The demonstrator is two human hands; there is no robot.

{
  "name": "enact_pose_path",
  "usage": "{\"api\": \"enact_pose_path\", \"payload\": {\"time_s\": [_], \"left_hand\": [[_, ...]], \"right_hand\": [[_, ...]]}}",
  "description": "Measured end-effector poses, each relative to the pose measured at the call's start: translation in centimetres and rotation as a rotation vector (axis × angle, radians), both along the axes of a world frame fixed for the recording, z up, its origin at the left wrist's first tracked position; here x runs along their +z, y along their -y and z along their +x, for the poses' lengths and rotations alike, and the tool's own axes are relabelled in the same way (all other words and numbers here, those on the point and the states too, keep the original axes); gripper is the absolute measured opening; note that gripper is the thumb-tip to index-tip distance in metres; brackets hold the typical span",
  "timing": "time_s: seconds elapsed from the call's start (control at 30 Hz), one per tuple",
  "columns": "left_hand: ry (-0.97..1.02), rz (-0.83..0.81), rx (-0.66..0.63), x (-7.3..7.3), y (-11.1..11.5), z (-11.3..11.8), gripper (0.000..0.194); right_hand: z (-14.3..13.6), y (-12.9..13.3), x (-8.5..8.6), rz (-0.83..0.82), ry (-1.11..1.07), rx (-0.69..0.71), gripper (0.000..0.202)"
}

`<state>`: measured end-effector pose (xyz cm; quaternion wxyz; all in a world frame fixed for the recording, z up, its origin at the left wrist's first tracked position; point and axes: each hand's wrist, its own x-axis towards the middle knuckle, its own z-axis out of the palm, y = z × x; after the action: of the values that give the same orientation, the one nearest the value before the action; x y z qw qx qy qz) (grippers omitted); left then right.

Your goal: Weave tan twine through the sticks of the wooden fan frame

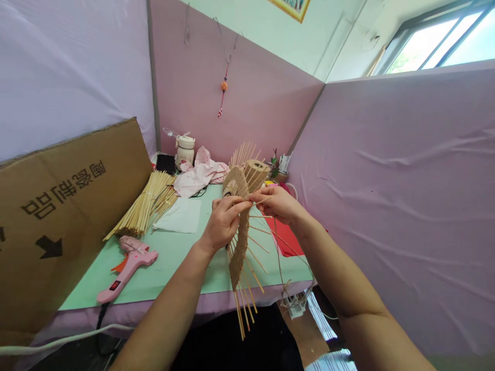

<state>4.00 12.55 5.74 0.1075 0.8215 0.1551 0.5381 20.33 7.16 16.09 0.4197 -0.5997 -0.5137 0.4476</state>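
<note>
A round woven twine piece (240,245) stands on edge before me, with thin wooden sticks (254,273) fanning out from its rim. My left hand (223,221) grips it near the upper middle, with the thumb along the near edge. On the other side, my right hand (280,205) is closed in a pinch at the rim, beside one stick. Brown twine (279,260) runs down from the right hand to a loose tangle below the table edge. The fingertips meet closely, so the exact strand between them is partly hidden.
A pink glue gun (129,268) and a bundle of sticks (145,206) lie left, beside a cardboard box (73,206). Behind are a twine roll (256,172), a pink cloth (201,172) and a bottle (185,152). A red sheet (284,239) lies right.
</note>
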Motion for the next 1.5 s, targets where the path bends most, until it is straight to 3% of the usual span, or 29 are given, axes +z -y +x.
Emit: {"api": "enact_pose_path", "payload": {"time_s": [0.13,0.23,0.5,0.67,0.87,1.03,1.17,1.27,1.37,1.5], "left_hand": [[-0.003,-0.01,0.046,0.2,0.0,-0.1,0.037],[-0.038,-0.011,0.092,0.1,0.2,0.1,0.036],[-0.079,0.002,0.136,-0.4,0.2,0.6,0.041],[-0.056,-0.004,0.156,-0.6,0.1,0.7,0.042],[-0.061,0.033,0.12,-0.9,0.1,0.9,0.042],[-0.056,0.012,0.123,-0.8,0.1,0.9,0.042],[-0.047,-0.005,0.128,-0.7,0.2,0.8,0.041],[-0.034,-0.021,0.124,-0.5,0.3,0.8,0.04],[-0.021,-0.024,0.111,-0.4,0.4,0.7,0.039],[-0.034,0.003,0.102,-0.6,0.3,0.7,0.04]], "right_hand": [[0.0,0.5,0.0,-0.001,-0.042,0.043,0.029],[-0.1,1.1,0.0,0.067,0.071,0.051,0.029],[1.9,4.1,2.2,0.397,0.684,0.088,0.033],[3.4,5.7,4.6,0.618,1.21,0.015,0.011],[1.4,5.7,6.0,0.823,1.146,-0.021,0.015],[-0.2,3.5,5.3,0.968,1.144,-0.151,0.016],[0.3,2.5,4.7,0.953,1.057,-0.287,0.013],[1.7,2.0,3.1,0.833,0.965,-0.4,0.016],[3.5,1.1,0.4,0.635,0.9,-0.449,0.021],[4.9,-0.8,-3.3,0.352,0.801,-0.31,0.022]]}}
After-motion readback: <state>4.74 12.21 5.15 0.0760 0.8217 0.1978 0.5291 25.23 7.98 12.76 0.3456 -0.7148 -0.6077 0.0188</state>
